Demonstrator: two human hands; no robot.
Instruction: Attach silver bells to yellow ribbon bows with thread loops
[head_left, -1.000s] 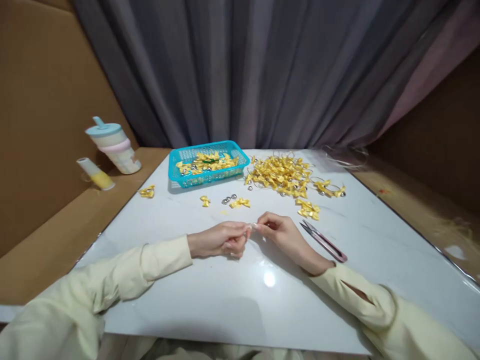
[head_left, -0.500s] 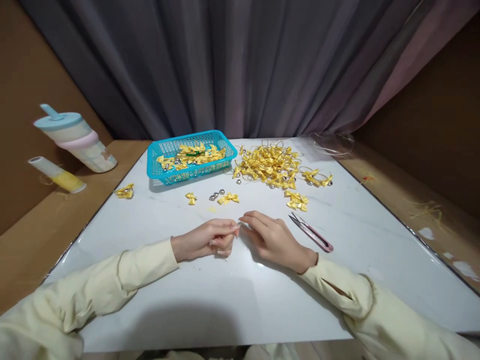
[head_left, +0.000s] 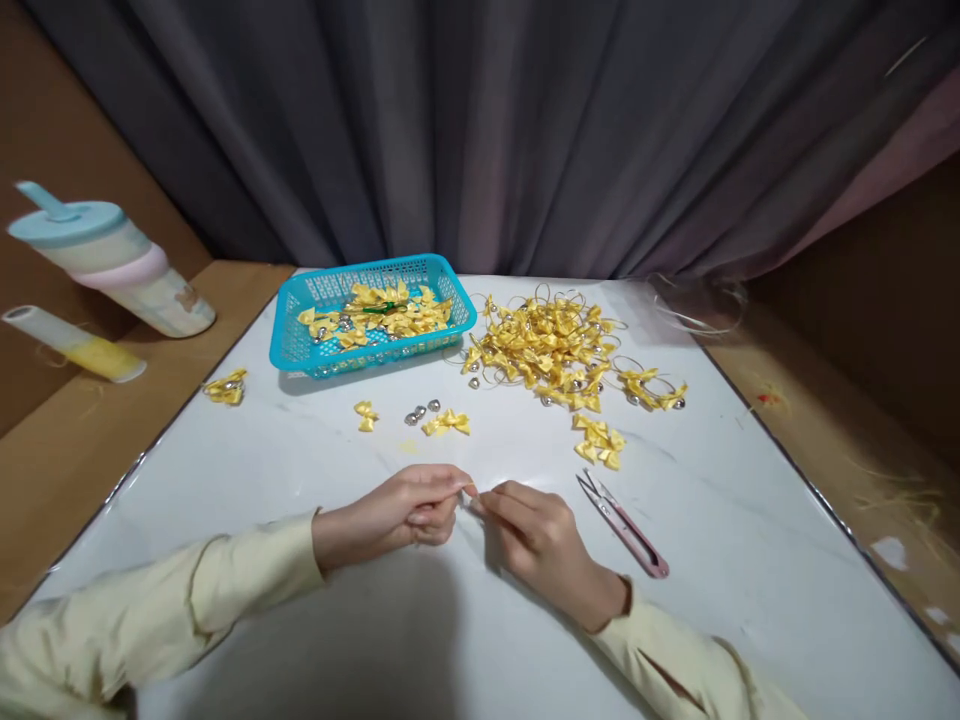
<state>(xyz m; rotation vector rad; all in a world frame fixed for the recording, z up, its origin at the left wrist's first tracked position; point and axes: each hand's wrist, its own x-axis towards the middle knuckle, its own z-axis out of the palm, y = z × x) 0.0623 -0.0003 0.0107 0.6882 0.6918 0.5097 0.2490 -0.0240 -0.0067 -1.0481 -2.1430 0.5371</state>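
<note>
My left hand [head_left: 397, 515] and my right hand [head_left: 536, 545] rest on the white table [head_left: 750, 560], fingertips meeting in a pinch near the middle. Whatever they pinch between them is too small to make out. A pink thread snip [head_left: 622, 525] lies just right of my right hand. Beyond my hands lie a loose yellow bow [head_left: 448, 423], several small silver bells [head_left: 418, 413] and another small bow [head_left: 365, 415].
A blue basket [head_left: 300, 345] with yellow bows stands at the back. A pile of yellow bows with wire loops [head_left: 555, 350] lies to its right. A lidded cup [head_left: 112, 260] and a tube [head_left: 71, 343] sit on the brown ledge at left. A curtain hangs behind.
The camera has tilted and shifted, so the table sits lower in view. My hands stay pinched together at the fingertips; my right hand's fingers have curled in more.
</note>
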